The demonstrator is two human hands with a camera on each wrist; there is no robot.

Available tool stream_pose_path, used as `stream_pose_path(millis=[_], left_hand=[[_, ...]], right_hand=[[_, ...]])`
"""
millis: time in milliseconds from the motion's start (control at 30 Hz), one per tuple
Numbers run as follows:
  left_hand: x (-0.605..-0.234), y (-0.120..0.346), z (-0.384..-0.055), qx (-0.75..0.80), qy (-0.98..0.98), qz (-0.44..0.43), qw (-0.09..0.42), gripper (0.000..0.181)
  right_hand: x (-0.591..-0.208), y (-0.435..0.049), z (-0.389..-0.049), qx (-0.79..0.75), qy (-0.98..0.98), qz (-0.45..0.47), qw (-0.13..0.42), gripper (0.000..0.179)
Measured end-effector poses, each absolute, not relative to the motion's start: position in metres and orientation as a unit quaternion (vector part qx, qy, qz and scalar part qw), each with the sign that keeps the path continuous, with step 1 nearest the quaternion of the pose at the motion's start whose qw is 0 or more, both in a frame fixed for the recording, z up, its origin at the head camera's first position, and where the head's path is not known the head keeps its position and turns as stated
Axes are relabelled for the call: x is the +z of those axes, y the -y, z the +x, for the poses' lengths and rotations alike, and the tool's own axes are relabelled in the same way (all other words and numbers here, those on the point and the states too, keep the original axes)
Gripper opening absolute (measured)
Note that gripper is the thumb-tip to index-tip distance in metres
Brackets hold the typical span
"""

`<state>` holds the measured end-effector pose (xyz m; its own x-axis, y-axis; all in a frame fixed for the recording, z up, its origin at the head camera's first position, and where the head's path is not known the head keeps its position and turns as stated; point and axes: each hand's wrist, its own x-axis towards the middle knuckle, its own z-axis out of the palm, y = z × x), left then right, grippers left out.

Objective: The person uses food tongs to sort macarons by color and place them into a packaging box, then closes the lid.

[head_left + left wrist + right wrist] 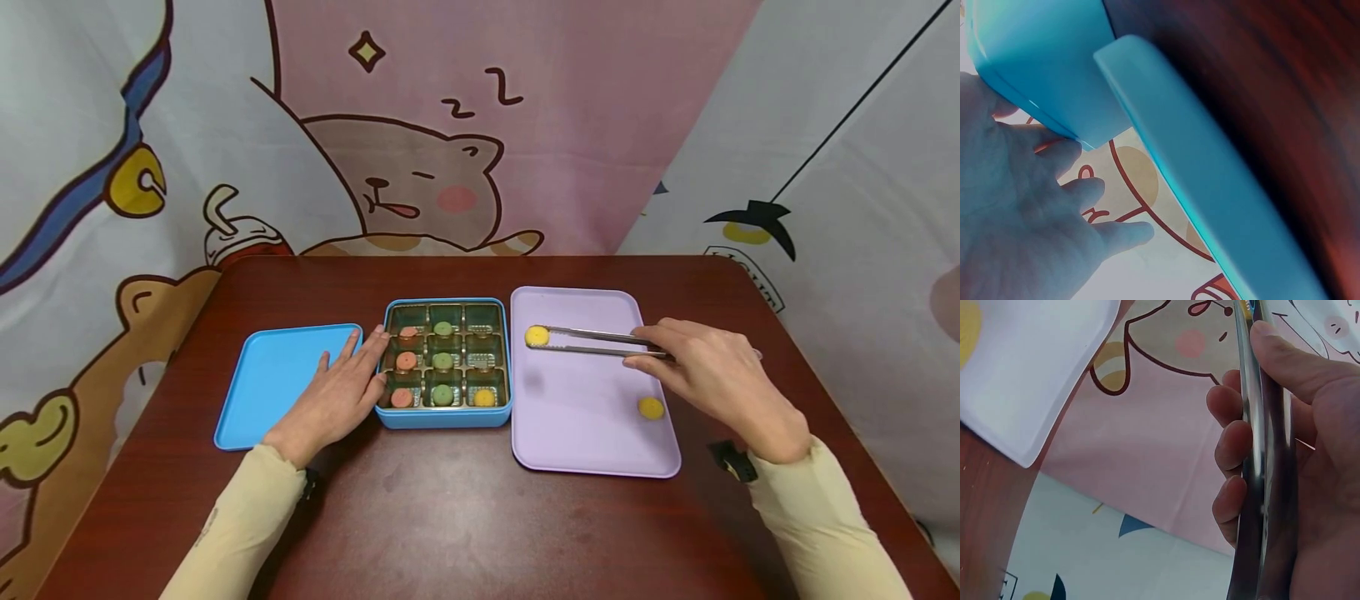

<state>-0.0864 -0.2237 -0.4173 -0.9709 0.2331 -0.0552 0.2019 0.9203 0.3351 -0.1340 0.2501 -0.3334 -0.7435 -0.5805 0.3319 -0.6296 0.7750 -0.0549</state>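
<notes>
Metal tongs (592, 342) are held in my right hand (712, 383), their tips pinching a yellow disc (537, 336) over the lilac tray (585, 446). In the right wrist view, curled fingers (1233, 447) and the thumb wrap the tongs (1266, 462). My left hand (333, 400) lies with straight fingers against the left wall of the blue box (444, 422). Inside the box, a gold divided insert carries orange discs (406, 361) in the left column, green discs (442, 361) in the middle column and one yellow disc (484, 397) at the front right.
Another yellow disc (651, 407) lies on the tray's right side. Left of the box, a blue lid (262, 383) rests on the brown table (442, 517), partly under my left hand. A cartoon-printed cloth (585, 125) hangs behind the table.
</notes>
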Motion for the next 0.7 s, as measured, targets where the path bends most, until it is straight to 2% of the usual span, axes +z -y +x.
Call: stream_pose_path(millis=[700], left_hand=[[-0.418,0.224,-0.087,0.165,-0.979,0.11,0.046,0.064]], right_hand=[[-0.34,-0.218,-0.145,0.098,0.917,0.356,0.149,0.036]])
